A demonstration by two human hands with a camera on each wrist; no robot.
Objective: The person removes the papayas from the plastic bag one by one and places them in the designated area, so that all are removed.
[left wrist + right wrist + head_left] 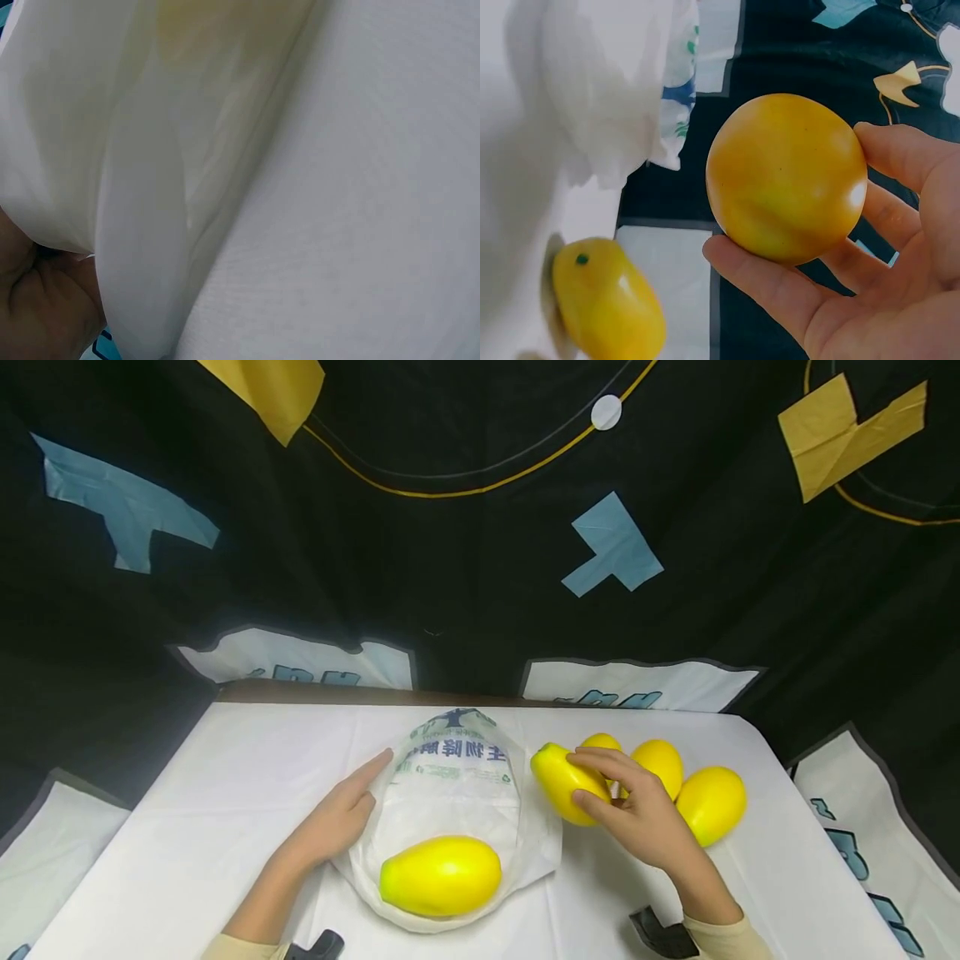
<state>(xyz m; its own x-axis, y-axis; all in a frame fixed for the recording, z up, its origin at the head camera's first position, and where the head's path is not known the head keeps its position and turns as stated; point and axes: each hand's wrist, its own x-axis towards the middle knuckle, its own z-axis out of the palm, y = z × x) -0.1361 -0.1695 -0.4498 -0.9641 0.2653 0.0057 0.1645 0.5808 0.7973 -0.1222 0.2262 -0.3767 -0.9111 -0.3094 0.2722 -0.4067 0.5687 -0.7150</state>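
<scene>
A white plastic bag [540, 843] with printed lettering lies on the table, its mouth spread toward me. One yellow mango [442, 877] rests in the bag's mouth. At the bag's left edge, my left hand [337, 818] holds the rim, index finger stretched along it; in the left wrist view, the plastic covers most of that hand [52, 307]. My right hand [637, 810] grips another yellow mango [562, 781] between thumb and fingers, beside the bag's right edge. Seen from the right wrist, this mango [784, 180] shows its rounded end, with fingertips against its sides.
Several more mangoes, among them a mango [712, 803] at the right and one [660, 767] farther back, lie behind and beside my right hand. A white cloth covers the table [217, 793]. Beyond its back edge hangs a dark patterned curtain [450, 577].
</scene>
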